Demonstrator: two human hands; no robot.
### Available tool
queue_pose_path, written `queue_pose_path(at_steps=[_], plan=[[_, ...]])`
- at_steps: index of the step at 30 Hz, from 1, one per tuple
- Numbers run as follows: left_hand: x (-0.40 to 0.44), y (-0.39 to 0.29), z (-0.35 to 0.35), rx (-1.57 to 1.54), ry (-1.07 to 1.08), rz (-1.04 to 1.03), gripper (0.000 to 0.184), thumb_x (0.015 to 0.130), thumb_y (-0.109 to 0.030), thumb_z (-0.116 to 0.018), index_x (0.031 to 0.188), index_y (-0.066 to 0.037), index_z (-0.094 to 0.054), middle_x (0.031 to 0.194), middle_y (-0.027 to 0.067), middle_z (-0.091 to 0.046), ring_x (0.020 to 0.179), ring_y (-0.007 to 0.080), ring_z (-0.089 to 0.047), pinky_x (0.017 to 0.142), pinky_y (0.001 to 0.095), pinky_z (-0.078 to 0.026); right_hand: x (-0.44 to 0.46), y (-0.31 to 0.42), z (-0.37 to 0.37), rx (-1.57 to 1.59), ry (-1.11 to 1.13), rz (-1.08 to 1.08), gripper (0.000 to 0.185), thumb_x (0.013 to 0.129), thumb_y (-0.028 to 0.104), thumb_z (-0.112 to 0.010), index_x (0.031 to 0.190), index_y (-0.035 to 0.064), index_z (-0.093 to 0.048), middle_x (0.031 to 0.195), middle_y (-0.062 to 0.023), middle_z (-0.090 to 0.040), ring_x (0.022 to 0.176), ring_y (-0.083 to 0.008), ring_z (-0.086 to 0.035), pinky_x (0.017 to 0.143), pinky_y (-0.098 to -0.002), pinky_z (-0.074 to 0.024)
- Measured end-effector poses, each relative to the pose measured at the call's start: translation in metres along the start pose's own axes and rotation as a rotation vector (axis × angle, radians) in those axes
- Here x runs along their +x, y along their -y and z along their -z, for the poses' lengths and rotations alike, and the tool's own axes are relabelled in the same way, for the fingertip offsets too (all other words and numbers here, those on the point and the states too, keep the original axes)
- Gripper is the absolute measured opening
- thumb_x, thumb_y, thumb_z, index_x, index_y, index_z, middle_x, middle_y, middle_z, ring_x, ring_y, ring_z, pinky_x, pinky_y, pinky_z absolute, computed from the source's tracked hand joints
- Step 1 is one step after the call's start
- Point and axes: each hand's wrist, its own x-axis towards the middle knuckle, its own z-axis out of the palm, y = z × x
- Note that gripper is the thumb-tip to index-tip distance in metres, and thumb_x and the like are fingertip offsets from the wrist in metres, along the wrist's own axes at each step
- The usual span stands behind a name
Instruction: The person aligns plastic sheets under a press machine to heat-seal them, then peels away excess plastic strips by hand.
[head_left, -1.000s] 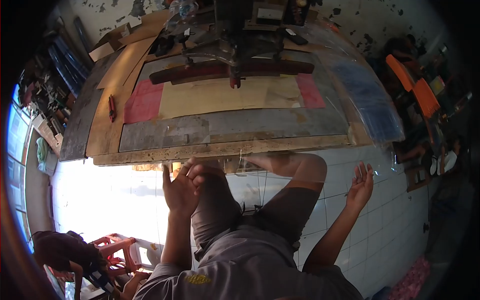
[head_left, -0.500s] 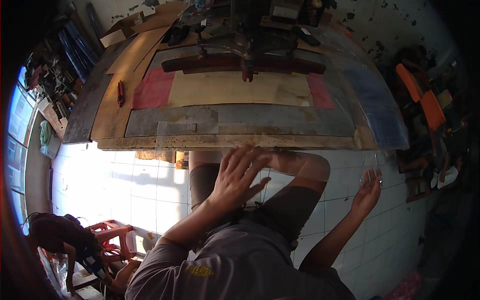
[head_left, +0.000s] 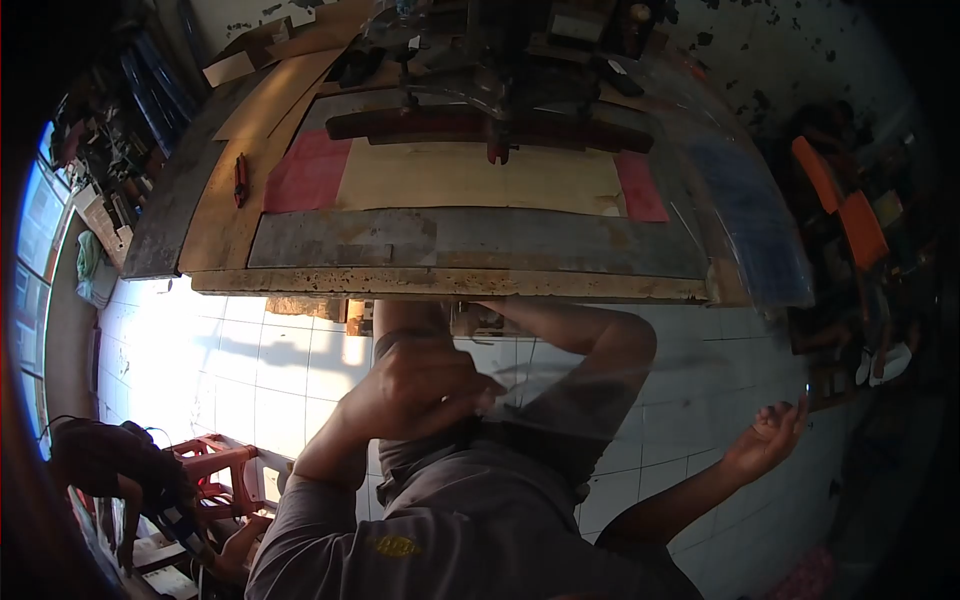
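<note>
A clear plastic sheet (head_left: 600,395), hard to make out and smeared by motion, stretches over my lap between my two hands. My left hand (head_left: 425,390) is closed, with thumb and fingers pinched at the sheet's left end. Out to the right, my right hand (head_left: 768,440) grips the other end, its fingers bent together. Beyond my knees stands a worktable (head_left: 450,283). On it lies a pale yellow board (head_left: 480,180) with pink pieces (head_left: 308,172) at its ends, under a dark metal bar (head_left: 420,123).
A red cutter (head_left: 240,180) lies on the table's left side. Bluish plastic sheets (head_left: 750,220) hang at its right edge. Another person (head_left: 120,465) bends near a red stool (head_left: 215,470) at lower left. Orange panels (head_left: 860,228) stand at far right.
My left hand has drawn back from the table edge toward my body and closed. My right hand has moved outward and down. The clear sheet has come off the table's front edge.
</note>
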Motion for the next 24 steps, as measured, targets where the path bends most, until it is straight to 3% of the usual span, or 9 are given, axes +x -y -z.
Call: queue_pose_path(at_steps=[3,5,8,11,14,15,17,20,24], plan=[[-0.022,-0.013,0.029,-0.460,0.094,0.059,0.020,0.093,-0.015,-0.077,0.108,-0.001,-0.078,0.091,0.0138,-0.078,0.081,0.0234,-0.077,0.074,0.0314,-0.059,-0.010,0.016,-0.009,0.119,-0.006,0.186,0.050,0.101,0.020,-0.063,0.143,-0.0060,-0.051,0.100,-0.0042,-0.064,0.076,-0.0097,-0.055,0.067,-0.0255,-0.0430],[-0.035,-0.013,0.046,-0.626,0.192,0.134,0.023,0.096,-0.015,-0.074,0.111,0.002,-0.077,0.093,0.0165,-0.079,0.079,0.0245,-0.078,0.073,0.0323,-0.060,-0.008,0.026,-0.004,0.401,0.187,0.102,0.052,0.100,0.018,-0.062,0.146,-0.0040,-0.048,0.091,-0.0044,-0.064,0.071,-0.0100,-0.055,0.062,-0.0255,-0.0431],[-0.042,-0.012,0.043,-0.785,0.141,0.309,0.027,0.104,-0.014,-0.063,0.118,0.006,-0.073,0.106,0.0179,-0.078,0.094,0.0238,-0.077,0.085,0.0327,-0.059,-0.020,0.038,-0.051,-0.163,0.080,-0.024,0.054,0.101,0.019,-0.062,0.149,0.0004,-0.047,0.084,-0.0057,-0.065,0.070,-0.0105,-0.057,0.064,-0.0266,-0.0474],[-0.039,0.005,0.028,-0.866,0.137,0.522,0.036,0.111,-0.018,-0.049,0.126,0.009,-0.067,0.129,0.0197,-0.071,0.115,0.0249,-0.071,0.102,0.0360,-0.053,-0.027,0.021,-0.093,-0.357,0.035,-0.074,0.061,0.101,0.031,-0.066,0.151,0.0028,-0.045,0.067,-0.0032,-0.063,0.064,-0.0146,-0.062,0.066,-0.0274,-0.0540],[-0.035,0.019,0.010,-0.893,0.063,0.503,0.040,0.112,-0.022,-0.046,0.127,0.010,-0.066,0.135,0.0217,-0.067,0.121,0.0264,-0.068,0.108,0.0382,-0.049,-0.026,-0.004,-0.088,-0.383,0.045,-0.134,0.071,0.099,0.042,-0.068,0.152,0.0019,-0.042,0.084,-0.0098,-0.070,0.087,-0.0191,-0.069,0.085,-0.0373,-0.0565],[-0.029,0.023,0.002,-0.968,0.037,0.471,0.048,0.112,-0.031,-0.043,0.115,0.008,-0.071,0.133,0.0261,-0.067,0.129,0.0337,-0.062,0.111,0.0437,-0.046,-0.029,-0.010,-0.093,-0.454,0.028,0.005,0.073,0.099,0.046,-0.067,0.152,0.0022,-0.043,0.096,-0.0122,-0.070,0.099,-0.0214,-0.067,0.093,-0.0412,-0.0530],[-0.026,0.032,-0.011,-1.363,-0.009,0.501,0.045,0.113,-0.028,-0.042,0.128,0.009,-0.064,0.136,0.0270,-0.064,0.128,0.0335,-0.063,0.112,0.0433,-0.047,-0.039,-0.016,-0.109,-0.592,-0.002,0.283,0.077,0.099,0.054,-0.065,0.152,0.0028,-0.043,0.121,-0.0171,-0.068,0.122,-0.0259,-0.061,0.108,-0.0492,-0.0461],[-0.011,0.031,-0.024,-1.636,-0.127,0.473,0.045,0.114,-0.028,-0.041,0.134,0.008,-0.058,0.135,0.0284,-0.064,0.128,0.0357,-0.063,0.112,0.0453,-0.047,-0.074,-0.006,-0.131,-0.545,0.401,0.541,0.084,0.095,0.066,-0.064,0.151,0.0065,-0.045,0.146,-0.0182,-0.053,0.140,-0.0331,-0.044,0.118,-0.0547,-0.0334],[0.001,0.034,-0.042,-1.650,-0.175,0.345,0.046,0.114,-0.033,-0.038,0.132,0.006,-0.056,0.129,0.0257,-0.066,0.128,0.0378,-0.062,0.113,0.0487,-0.047,-0.113,-0.007,-0.149,-0.527,0.920,0.713,0.096,0.076,0.075,-0.076,0.144,0.0110,-0.054,0.148,-0.0148,-0.049,0.142,-0.0396,-0.043,0.115,-0.0578,-0.0380]])
